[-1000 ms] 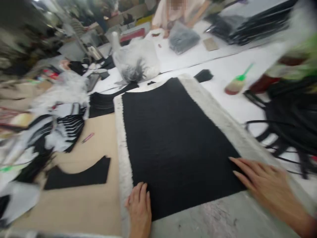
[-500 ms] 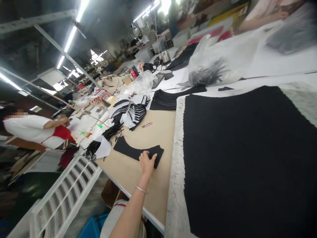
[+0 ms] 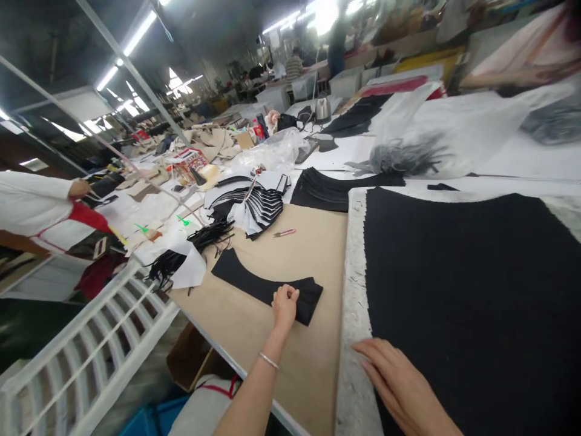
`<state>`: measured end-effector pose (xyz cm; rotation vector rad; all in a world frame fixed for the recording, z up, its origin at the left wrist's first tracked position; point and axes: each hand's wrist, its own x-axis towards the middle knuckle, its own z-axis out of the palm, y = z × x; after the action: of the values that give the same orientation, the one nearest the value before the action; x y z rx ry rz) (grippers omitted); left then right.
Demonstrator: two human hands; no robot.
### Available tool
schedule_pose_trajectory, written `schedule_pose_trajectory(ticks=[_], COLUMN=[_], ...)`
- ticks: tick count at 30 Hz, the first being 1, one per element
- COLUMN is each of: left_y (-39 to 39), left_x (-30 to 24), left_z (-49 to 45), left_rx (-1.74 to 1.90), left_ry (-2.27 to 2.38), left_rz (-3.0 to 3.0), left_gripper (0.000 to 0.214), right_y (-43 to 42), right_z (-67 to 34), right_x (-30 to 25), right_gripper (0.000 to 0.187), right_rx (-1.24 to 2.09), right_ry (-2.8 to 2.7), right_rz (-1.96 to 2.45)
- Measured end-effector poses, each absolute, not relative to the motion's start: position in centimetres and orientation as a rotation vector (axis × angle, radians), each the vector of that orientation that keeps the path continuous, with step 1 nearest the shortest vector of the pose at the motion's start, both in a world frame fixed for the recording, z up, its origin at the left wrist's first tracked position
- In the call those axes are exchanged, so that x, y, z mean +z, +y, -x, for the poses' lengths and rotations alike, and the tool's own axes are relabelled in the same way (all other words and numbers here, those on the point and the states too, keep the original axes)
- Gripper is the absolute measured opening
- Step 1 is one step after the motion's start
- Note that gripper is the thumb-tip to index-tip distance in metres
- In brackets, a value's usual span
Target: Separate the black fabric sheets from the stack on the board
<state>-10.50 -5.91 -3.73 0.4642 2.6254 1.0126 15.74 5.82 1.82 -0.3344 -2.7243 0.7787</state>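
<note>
My left hand (image 3: 285, 307), with a bracelet at the wrist, pinches a curved black fabric piece (image 3: 249, 277) near its right end. That piece lies on the tan tabletop (image 3: 313, 242), and its right end looks layered or bunched. My right hand (image 3: 399, 381) reaches in from the lower right with fingers stretched out. It is over the left edge of a large black fabric sheet (image 3: 472, 290), which lies on a pale, worn board (image 3: 353, 266). Whether the fingertips touch the board I cannot tell. Small red-handled thread snips (image 3: 284, 232) rest beyond the curved piece.
Black-and-white strips (image 3: 258, 209) lie fanned out at the far side, beside a black fabric stack (image 3: 331, 191). Black cords (image 3: 170, 266) hang at the left edge. A white slatted rack (image 3: 86, 357) stands lower left. Another person (image 3: 36, 206) works at the left.
My right hand has come into view at the lower right. My left hand's fingers have drawn together into a pinch on the curved piece. The view has shifted.
</note>
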Motion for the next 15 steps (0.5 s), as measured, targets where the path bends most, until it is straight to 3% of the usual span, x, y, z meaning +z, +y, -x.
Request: schedule_pose_trajectory(ticks=[7,15], left_y=[-6.9,-10.4], left_x=[-4.2,-2.6], left_z=[13.3,20.0], left_rx=[1.22,1.464], left_ry=[2.384,2.588], left_rz=[-0.43,-0.192], left_gripper=[0.021,0.028], right_y=[3.4,2.6], right_z=[-2.1,-1.7], right_x=[-0.4,-3.3], right_gripper=[0.046,0.05], right_rx=[0.538,0.381], right_ry=[-3.012,-3.052], right_rz=[0.188,0.391])
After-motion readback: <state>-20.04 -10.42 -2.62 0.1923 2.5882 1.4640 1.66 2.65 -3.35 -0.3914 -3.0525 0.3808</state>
